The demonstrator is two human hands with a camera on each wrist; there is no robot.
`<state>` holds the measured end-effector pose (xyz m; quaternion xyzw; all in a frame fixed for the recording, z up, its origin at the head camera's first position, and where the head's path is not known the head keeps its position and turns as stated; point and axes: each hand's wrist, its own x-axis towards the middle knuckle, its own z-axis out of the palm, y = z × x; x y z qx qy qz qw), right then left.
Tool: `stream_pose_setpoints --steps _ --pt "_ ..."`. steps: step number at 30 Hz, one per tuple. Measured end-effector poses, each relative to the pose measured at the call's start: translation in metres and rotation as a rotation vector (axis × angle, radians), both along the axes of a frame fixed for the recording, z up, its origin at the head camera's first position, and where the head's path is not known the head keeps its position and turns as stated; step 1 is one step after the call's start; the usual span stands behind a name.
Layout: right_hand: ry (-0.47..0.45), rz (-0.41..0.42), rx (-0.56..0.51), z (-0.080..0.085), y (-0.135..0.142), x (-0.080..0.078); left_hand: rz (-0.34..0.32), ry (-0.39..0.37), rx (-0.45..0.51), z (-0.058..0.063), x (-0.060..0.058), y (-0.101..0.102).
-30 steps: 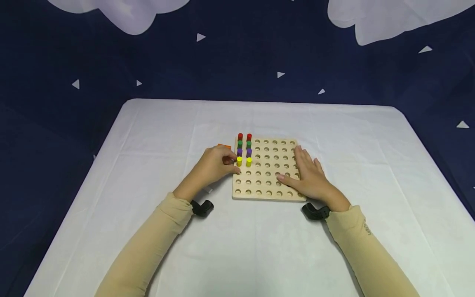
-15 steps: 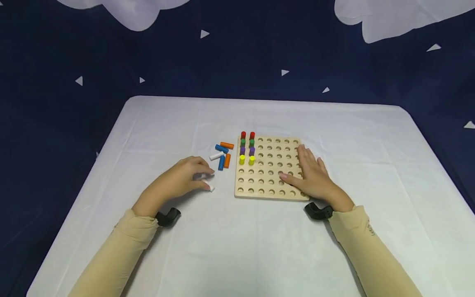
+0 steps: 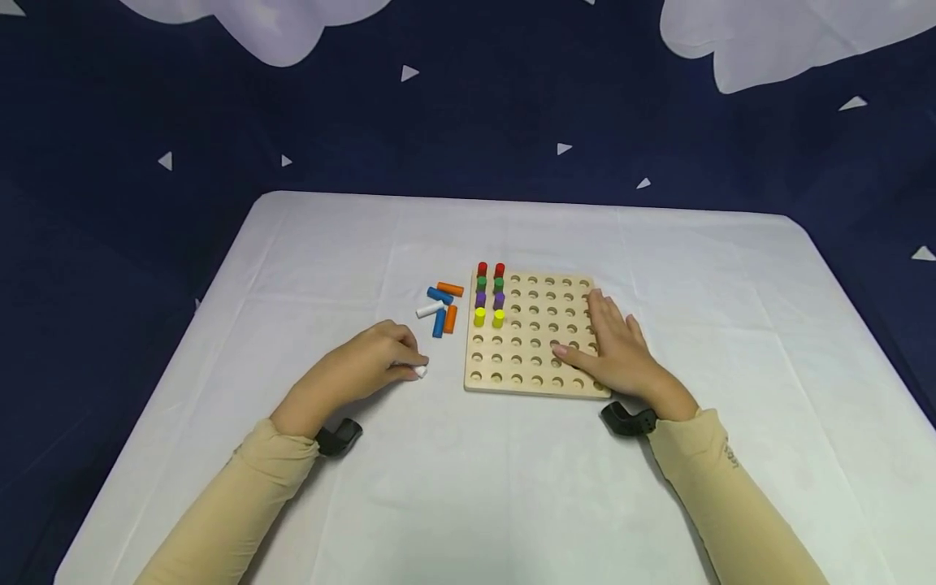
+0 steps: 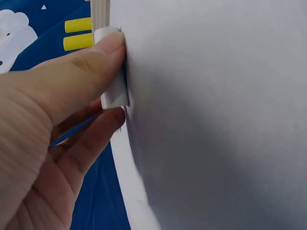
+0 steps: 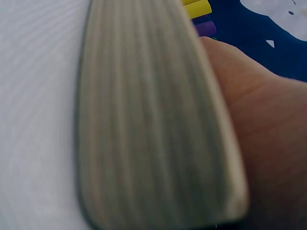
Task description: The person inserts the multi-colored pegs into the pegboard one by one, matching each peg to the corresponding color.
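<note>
A wooden pegboard [image 3: 526, 335] lies on the white table [image 3: 504, 504], with rows of round holes in its top. To its left, level with its nearest rows, the left hand [image 3: 369, 361] holds a white peg [image 3: 420, 371] in a narrow grip. The left wrist view shows the thumb laid along this peg and a fingertip at its lower end; whether it touches the table I cannot tell.

The right hand [image 3: 616, 353] rests on the right side of the pegboard, its straight fingers along that edge and its thumb spread wide across the top, over the holes; its grip is wide.

Upright in the pegboard's two leftmost columns stand four pairs: red pegs [image 3: 483, 269] in the farthest row, then green pegs [image 3: 481, 284], purple pegs [image 3: 480, 301] and yellow pegs [image 3: 479, 318] in the fourth row. Left of the pegboard, beside these rows, more pegs lie on their sides close together: two orange pegs [image 3: 450, 319], two blue pegs [image 3: 439, 323] and a second white peg [image 3: 430, 309].

On the near side of the pegboard, a black wrist device [image 3: 340, 437] shows at the left tan sleeve [image 3: 241, 496]. Beyond the pegboard and table hangs a dark blue backdrop [image 3: 468, 114] with pale clouds and triangles.
</note>
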<state>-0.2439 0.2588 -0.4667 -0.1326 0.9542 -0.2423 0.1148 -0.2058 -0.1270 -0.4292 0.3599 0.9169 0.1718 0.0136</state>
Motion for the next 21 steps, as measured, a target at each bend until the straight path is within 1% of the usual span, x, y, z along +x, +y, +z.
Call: stream_pose_setpoints --steps 6,14,21 --pt "0.001 0.001 -0.006 0.0 0.0 0.0 0.013 0.008 0.033 -0.003 -0.003 0.005" --pt "0.003 0.001 -0.001 0.001 0.0 0.0 0.062 -0.087 0.176 -0.004 -0.009 0.018" --pt "-0.001 -0.001 -0.003 0.002 -0.001 0.0 0.149 -0.164 0.259 -0.001 -0.014 0.041"
